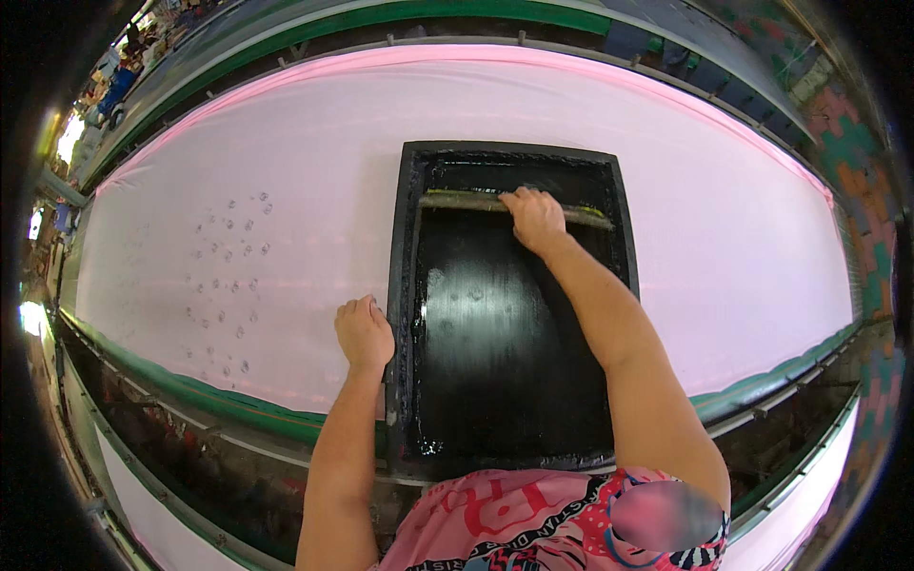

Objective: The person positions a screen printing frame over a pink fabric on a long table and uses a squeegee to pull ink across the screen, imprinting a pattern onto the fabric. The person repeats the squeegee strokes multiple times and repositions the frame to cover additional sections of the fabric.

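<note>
A black rectangular screen-printing frame (410,262) lies on pink fabric (741,247) stretched along a long table, with wet, glossy dark ink inside. My right hand (533,217) grips a long squeegee (455,201) that lies crosswise near the frame's far end, its forearm reaching over the right side of the screen. My left hand (364,333) is on the fabric just outside the frame's left side, fingers curled; whatever is under them is hidden. Left of it, the fabric carries small, scattered grey printed motifs (228,249).
Another long table with a green edge (552,21) runs beyond the far rail (390,38). Behind me are a dark gap and more pale fabric (800,485) along rails. Cluttered items (119,81) stand at far left; coloured paving (843,128) shows at right.
</note>
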A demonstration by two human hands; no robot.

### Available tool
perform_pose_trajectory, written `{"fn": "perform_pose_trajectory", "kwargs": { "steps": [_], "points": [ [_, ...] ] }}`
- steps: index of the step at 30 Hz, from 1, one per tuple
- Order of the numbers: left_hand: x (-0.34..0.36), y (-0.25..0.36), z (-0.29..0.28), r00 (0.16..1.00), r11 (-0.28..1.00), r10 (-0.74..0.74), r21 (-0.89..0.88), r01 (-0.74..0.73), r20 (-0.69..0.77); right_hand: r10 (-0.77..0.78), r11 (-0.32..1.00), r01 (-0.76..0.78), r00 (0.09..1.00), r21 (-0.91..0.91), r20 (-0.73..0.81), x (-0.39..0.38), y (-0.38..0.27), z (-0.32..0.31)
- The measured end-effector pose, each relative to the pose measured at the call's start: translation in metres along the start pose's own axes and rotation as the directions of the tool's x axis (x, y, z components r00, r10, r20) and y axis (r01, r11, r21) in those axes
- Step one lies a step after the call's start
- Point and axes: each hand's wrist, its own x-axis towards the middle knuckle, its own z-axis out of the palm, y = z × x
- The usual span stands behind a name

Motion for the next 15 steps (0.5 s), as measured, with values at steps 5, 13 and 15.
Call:
{"fn": "perform_pose_trajectory", "kwargs": {
  "steps": [5,13,15],
  "points": [
    [0.009,0.005,-0.001,0.999,1.0,-0.001,-0.014,0.001,-0.043,0.048,0.997,-0.053,0.995,0.055,0.087,0.077,0.041,-0.008],
    [0.008,0.001,-0.002,0.997,0.999,0.031,-0.032,-0.034,-0.065,0.008,0.999,-0.008,1.0,0.033,0.029,0.091,0.074,-0.011],
    [0.008,0.001,-0.002,0.995,0.999,0.051,-0.012,-0.052,-0.08,-0.032,0.999,0.03,0.998,0.03,0.049,0.094,0.078,-0.011]
  ]
}}
